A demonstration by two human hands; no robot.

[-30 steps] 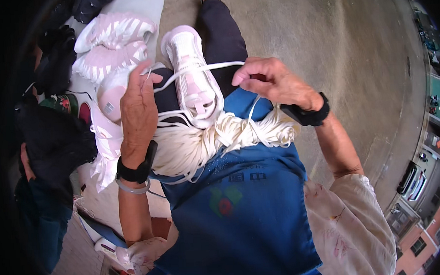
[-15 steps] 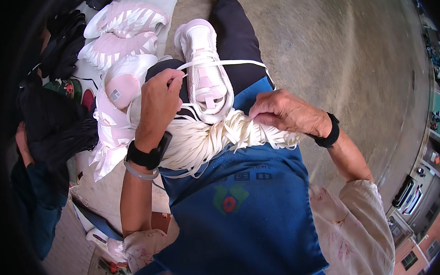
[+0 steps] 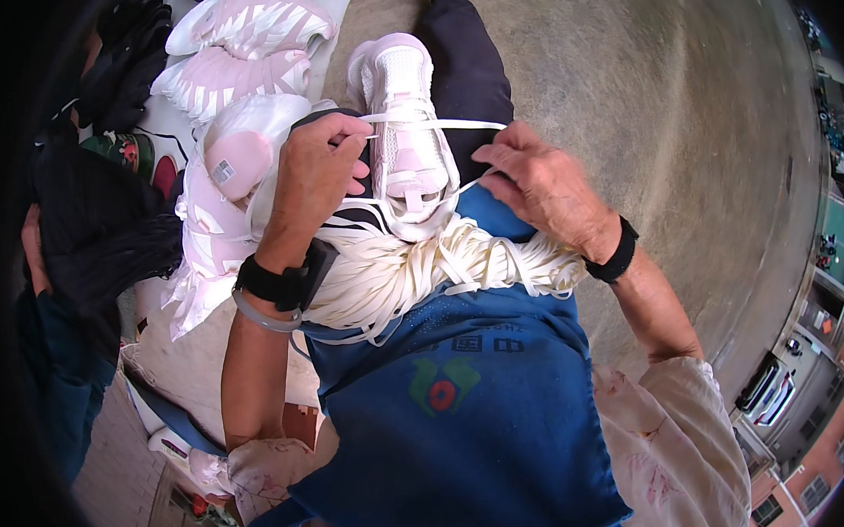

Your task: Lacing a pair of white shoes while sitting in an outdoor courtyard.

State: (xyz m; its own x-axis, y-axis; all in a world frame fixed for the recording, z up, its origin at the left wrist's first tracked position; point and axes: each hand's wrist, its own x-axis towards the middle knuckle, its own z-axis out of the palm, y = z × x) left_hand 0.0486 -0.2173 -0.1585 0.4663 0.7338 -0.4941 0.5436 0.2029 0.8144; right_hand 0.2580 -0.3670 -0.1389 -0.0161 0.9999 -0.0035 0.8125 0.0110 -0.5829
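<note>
Left hand (image 3: pixel 323 164): fingers drawn narrow, apparently pinching a white flat shoelace (image 3: pixel 472 124). Between both sets of fingers: pink-and-white mesh shoe (image 3: pixel 413 156), toe pointing away, lace crossing above its tongue. Right hand (image 3: pixel 551 187): fingers narrow, seemingly on another stretch of lace. I judge the step as lacing; next move calls for an even pull, strands untwisted.

Surroundings. Well left of the left fingers: lumpy black pile (image 3: pixel 127 79); nearer, stacked pink-and-white striped shoes (image 3: pixel 235 83). Below, between the fingers: thick cream hank of flat laces (image 3: pixel 422 263), a possible snag, over blue cloth apron (image 3: pixel 459 469).
</note>
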